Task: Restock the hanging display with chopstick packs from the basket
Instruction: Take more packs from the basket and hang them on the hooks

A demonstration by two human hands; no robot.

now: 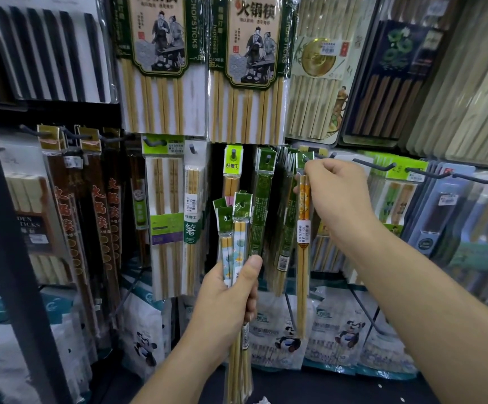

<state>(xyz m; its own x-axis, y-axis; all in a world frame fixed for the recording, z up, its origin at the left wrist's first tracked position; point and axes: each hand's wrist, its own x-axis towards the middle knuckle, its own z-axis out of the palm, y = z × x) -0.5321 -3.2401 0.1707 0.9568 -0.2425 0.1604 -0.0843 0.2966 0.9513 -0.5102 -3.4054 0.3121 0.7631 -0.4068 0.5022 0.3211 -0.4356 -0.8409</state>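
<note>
— Holding what?
— Pinching the orange chopstick pack [303, 228] by its top with the right hand [334, 196], at a hook [307, 158] mid-display [247, 183]. Gripping spare packs [234, 228] in the left hand [225, 298], lower down.
— Risk?
— Might miss the hole, then drop. Might slip from that loose fan.
</note>
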